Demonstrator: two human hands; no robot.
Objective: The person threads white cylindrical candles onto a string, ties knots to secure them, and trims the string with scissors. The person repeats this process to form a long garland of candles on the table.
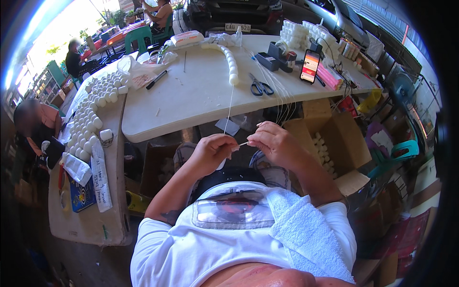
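Observation:
Above my lap, at the table's near edge, my left hand (216, 152) pinches a thin white cord (230, 112). My right hand (273, 142) is just beside it, fingers pinched on a short, thin, pale stick-like piece (244, 143) that spans the gap between both hands. Whether this piece is part of the cord I cannot tell. From my left hand the cord runs up, taut, to a curved string of white rounded pieces (232, 67) lying on the white table (177, 105). Blue-handled scissors (261, 87) rest to its right.
Many loose white rounded pieces (88, 122) cover the left table, beside a written-on paper strip (100, 179). A black marker (157, 80), a lit phone (310, 66) and a tape dispenser (275, 57) are on the main table. An open cardboard box (342, 143) holds more pieces.

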